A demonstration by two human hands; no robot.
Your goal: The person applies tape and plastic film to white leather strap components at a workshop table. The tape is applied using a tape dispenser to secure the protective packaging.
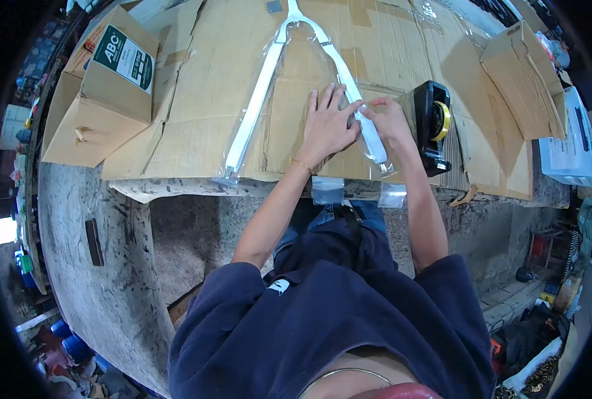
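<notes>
A white forked strap-like piece (pixel 259 100) in clear plastic lies on the cardboard-covered table (pixel 203 86), its two arms spreading toward me. My left hand (pixel 330 125) rests palm down with fingers spread, its fingertips beside the right arm of the piece. On the other side of that arm, my right hand (pixel 390 121) touches the plastic with its thumb and fingers bent; whether it pinches the film is too small to tell. Just right of it stands a black tape dispenser (pixel 430 126) with a yellow-cored roll.
An open cardboard box with a green label (pixel 106 100) stands at the left. Another cardboard box (pixel 525 80) is at the right, beside a white-and-blue box (pixel 569 143). Clear tape pieces (pixel 327 190) hang from the table's front edge.
</notes>
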